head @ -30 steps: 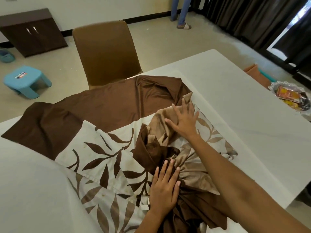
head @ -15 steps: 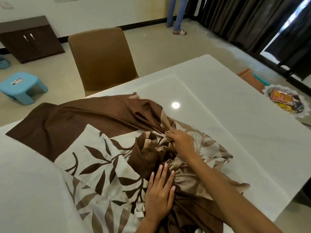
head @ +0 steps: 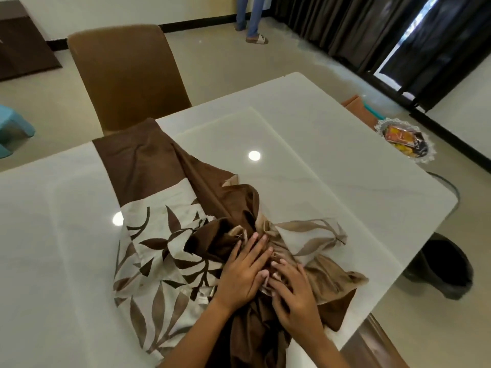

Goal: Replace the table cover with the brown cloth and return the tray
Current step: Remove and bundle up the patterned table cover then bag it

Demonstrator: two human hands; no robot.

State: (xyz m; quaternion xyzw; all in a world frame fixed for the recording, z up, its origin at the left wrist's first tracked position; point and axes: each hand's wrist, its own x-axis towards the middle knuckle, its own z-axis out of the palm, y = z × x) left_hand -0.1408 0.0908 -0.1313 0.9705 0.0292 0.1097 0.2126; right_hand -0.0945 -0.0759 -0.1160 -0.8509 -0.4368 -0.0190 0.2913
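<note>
Head view: both hands, left (head: 243, 274) and right (head: 293, 293), flat-fingered on bunched cloth (head: 164, 235)

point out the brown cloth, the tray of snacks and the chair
brown cloth (head: 143, 160), head view, on its flat dark brown band
tray (head: 424, 158), head view, on its lacy near rim
chair (head: 127, 75), head view, middle of its backrest

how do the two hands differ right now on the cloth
The left hand lies flat with straight fingers reaching further up the cloth; the right hand sits nearer the person, fingers bent into the folds. Left is on dark brown fabric, right on tan. Both press the bunched middle.
</note>
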